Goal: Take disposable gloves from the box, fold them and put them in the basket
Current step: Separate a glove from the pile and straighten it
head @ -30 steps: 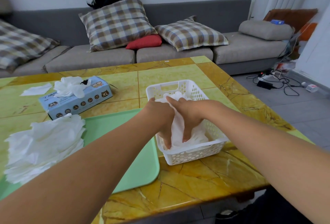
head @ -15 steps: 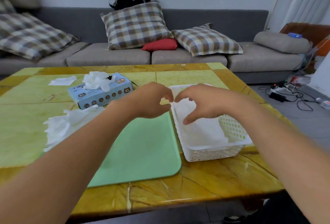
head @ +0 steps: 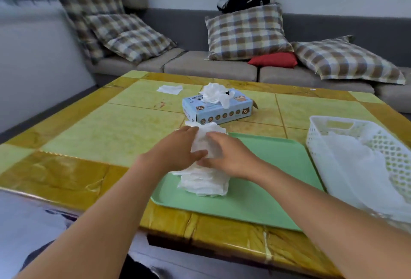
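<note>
Both hands are on the loose glove pile (head: pixel 203 174) at the tray's (head: pixel 266 201) 9 o'clock edge: left hand (head: pixel 178 152) and right hand (head: pixel 226 156) each pinching the top glove (head: pixel 204 138). Looks like the pick-up-and-fold step. Next it needs peeling clear without dragging others, folding, then over to the basket (head: pixel 333 132) at 3 o'clock; the box (head: pixel 219 110) sits at 12.

I get soft, even daylight with no hard shadows. The glossy counter (head: pixel 93 174) throws pale glare on its near edge, below and left of my left hand (head: pixel 175 154). Motion blur smears the sofa (head: pixel 211 69) and wall far beyond the hands, most at the left edge. Wide-angle bending bows the counter edges, and my forearms swell at the bottom corners.
</note>
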The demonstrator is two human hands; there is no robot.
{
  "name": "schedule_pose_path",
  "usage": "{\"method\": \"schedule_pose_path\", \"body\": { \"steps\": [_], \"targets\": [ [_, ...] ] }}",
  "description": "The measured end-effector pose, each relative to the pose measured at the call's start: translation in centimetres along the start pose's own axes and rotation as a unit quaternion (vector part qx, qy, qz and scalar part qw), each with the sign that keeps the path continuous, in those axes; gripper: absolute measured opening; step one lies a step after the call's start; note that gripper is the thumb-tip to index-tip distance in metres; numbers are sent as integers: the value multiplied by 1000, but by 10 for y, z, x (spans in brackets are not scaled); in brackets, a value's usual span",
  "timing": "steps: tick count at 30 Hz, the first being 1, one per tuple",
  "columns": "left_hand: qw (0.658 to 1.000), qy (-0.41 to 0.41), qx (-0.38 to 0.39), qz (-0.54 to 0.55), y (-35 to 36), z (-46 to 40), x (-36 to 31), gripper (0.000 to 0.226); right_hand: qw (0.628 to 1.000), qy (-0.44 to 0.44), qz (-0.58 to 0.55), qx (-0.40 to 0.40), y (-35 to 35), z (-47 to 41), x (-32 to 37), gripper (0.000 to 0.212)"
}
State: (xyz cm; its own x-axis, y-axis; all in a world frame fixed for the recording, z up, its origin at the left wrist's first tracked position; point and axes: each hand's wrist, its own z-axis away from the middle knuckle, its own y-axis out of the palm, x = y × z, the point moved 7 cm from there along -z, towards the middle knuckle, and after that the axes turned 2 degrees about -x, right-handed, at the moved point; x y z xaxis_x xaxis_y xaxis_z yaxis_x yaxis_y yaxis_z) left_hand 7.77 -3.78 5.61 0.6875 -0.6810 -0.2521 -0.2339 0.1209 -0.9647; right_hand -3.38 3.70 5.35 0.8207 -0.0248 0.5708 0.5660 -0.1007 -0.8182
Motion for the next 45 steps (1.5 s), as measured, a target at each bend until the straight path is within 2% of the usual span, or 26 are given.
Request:
{"method": "schedule_pose_path", "body": {
  "steps": [3,5,10,13,14,17,22,25,27,30,32,34,37,41,45],
  "targets": [
    [999,18,16,23,8,-1,6,98,999,-32,14,-10,8,6,-8,31],
    [999,36,21,31,3,-2,10,100,998,-47,37,-18,6,10,-19,20],
    [997,61,29,30,-6,-8,10,104,997,-46,-23,-63,-15,23,-34,11],
    [996,58,36,59,-9,-12,7,115,999,-34,-10,-14,-21,31,-40,8],
    [996,58,41,58,-9,-13,7,109,999,-25,-13,17,-24,34,-42,8],
    [994,76,48,55,-9,-16,8,73,995,-1,-47,82,-42,40,-47,8],
    [998,53,20,29,-6,-24,7,39,997,5,-82,0,-83,39,-49,13],
    [999,42,15,-9,-5,-26,2,27,996,-7,-87,1,-76,41,-48,13],
    [999,41,30,-21,-8,-25,-1,43,996,-3,-91,3,-67,42,-53,13],
    [993,7,106,59,-11,-13,-3,92,994,25,-109,-18,-54,39,-62,24],
    [989,20,146,30,-3,-3,-13,116,986,71,-152,12,-41,37,-65,41],
    [989,14,146,-19,12,0,-18,133,976,84,-186,73,-31,36,-60,40],
    [995,9,86,-51,24,-10,-19,138,965,84,-221,110,-42,35,-52,14],
    [998,2,43,-39,14,-21,-4,128,949,119,-284,72,-87,38,-54,20],
    [998,-15,53,-6,14,-26,5,111,913,131,-380,73,-118,48,-50,36]
  ]
}}
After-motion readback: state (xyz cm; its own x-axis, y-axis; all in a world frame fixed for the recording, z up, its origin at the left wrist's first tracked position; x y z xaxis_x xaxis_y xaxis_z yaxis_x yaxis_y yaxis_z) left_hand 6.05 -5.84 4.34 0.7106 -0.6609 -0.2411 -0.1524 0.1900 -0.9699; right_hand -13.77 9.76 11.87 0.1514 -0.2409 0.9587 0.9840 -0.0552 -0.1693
